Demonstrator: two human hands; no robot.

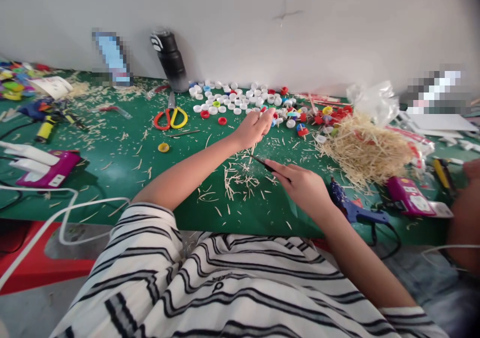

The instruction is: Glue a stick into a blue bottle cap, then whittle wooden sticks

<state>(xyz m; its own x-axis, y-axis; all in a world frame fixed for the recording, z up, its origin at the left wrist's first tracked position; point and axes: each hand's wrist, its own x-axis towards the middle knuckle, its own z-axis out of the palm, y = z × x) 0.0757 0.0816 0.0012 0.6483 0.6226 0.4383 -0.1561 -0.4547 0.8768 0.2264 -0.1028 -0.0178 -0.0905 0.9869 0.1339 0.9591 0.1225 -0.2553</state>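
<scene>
My left hand [255,128] is closed, held out over the green table [123,170] in front of the bottle caps. A thin pale stick [250,154] pokes out below its fingers; the rest is hidden in the grip. My right hand [302,184] is wrapped round the handle of a small dark knife [261,162], whose blade points up and left toward that stick. I cannot tell whether blade and stick touch. Beneath both hands lie curled pale shavings [240,180]. White, red and blue bottle caps [237,98] spread out just beyond my left hand.
Scissors [171,118] and a black bottle [170,60] stand left of the caps. On the right are a straw-like heap [369,148], a blue glue gun [354,205] and a purple power strip [408,195]. Another purple power strip [52,168] sits left. A person's arm [467,218] shows at far right.
</scene>
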